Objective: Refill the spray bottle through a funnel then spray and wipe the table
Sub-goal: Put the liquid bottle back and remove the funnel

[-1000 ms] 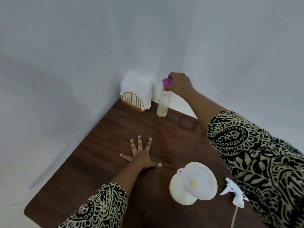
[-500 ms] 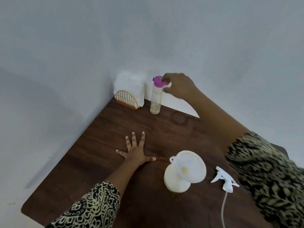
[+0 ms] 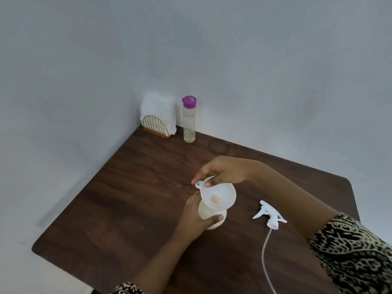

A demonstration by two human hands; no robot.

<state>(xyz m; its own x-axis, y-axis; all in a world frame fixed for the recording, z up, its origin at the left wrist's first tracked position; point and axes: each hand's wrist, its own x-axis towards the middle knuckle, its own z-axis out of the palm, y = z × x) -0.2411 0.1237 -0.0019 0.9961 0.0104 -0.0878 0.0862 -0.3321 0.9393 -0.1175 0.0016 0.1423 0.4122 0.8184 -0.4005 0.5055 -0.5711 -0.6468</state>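
Tabletop (image 3: 127,198): right hand (image 3: 224,172) now on funnel (image 3: 221,195)

A gold wire holder (image 3: 156,128) with an arched front and a brown base stands upright in the far corner of the dark wooden counter (image 3: 127,198), where the two walls meet. White napkins (image 3: 158,107) stand packed in it, rising well above the wire arch, close against the left wall (image 3: 63,81). This and the right wall (image 3: 275,71) are plain pale grey-blue. A faint ring mark (image 3: 218,146) shows on the wood near the far edge. Past the counter's left edge lies a pale surface, wall or floor unclear.
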